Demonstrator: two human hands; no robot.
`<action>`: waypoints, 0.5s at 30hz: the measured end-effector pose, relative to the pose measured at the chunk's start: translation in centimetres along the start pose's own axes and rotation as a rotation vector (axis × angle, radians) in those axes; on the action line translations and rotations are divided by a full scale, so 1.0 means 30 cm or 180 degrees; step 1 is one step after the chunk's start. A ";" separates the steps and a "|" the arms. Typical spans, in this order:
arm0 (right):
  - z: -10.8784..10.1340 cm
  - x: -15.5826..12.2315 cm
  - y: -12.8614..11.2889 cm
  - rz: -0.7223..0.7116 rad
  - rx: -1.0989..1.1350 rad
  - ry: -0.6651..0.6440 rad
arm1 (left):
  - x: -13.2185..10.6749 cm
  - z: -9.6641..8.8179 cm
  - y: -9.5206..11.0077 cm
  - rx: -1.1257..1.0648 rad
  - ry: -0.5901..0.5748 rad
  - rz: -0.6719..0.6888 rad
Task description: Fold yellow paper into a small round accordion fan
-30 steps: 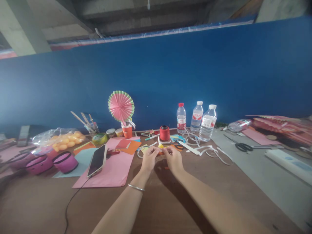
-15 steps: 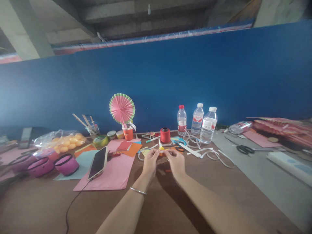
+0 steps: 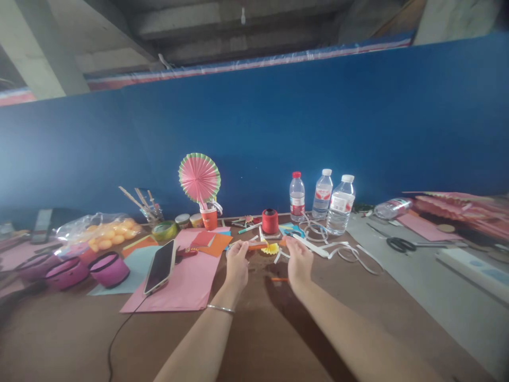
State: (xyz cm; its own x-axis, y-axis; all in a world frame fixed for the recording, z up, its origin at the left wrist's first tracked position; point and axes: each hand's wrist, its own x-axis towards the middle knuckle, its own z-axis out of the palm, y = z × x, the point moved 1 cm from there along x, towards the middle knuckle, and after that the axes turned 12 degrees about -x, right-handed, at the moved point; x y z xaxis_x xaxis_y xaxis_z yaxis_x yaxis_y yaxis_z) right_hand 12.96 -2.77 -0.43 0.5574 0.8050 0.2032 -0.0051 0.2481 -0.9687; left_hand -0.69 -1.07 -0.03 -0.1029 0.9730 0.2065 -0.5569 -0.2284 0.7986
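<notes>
My left hand (image 3: 237,263) and my right hand (image 3: 299,261) are held apart over the brown table (image 3: 258,329). Between their pinched fingertips stretches a thin orange stick or strip (image 3: 265,246). A small yellow pleated paper piece (image 3: 272,249) hangs at its middle. A short orange bit (image 3: 279,279) lies on the table between my wrists. A red thread spool (image 3: 270,221) stands just behind the hands.
A phone (image 3: 159,259) with a cable leans on pink paper (image 3: 183,281) at the left. A pink paper fan (image 3: 199,178) stands in an orange cup. Three water bottles (image 3: 322,197), white ribbon loops (image 3: 342,249), scissors (image 3: 401,244) and purple baskets (image 3: 107,268) also sit here.
My hands have drawn apart sideways, and the orange strip now shows stretched between them with the yellow piece hanging from it.
</notes>
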 end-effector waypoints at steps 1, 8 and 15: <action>0.002 0.003 0.003 -0.0003 0.0084 -0.0060 | 0.002 -0.004 0.001 -0.0021 0.0013 -0.0009; 0.056 -0.033 0.027 0.0033 0.0434 -0.1376 | -0.010 0.007 -0.009 0.0094 -0.0184 -0.0195; 0.051 -0.029 0.029 0.0056 -0.0255 -0.1310 | -0.010 0.014 -0.031 0.0448 -0.0424 -0.0166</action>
State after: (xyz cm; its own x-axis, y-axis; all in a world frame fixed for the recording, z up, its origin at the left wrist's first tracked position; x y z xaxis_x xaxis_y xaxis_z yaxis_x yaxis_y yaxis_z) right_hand 11.21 -2.43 -1.23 0.1795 0.9609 0.2108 0.0621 0.2028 -0.9772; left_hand 0.21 -1.16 -0.60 0.0383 0.9728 0.2284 -0.4368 -0.1893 0.8794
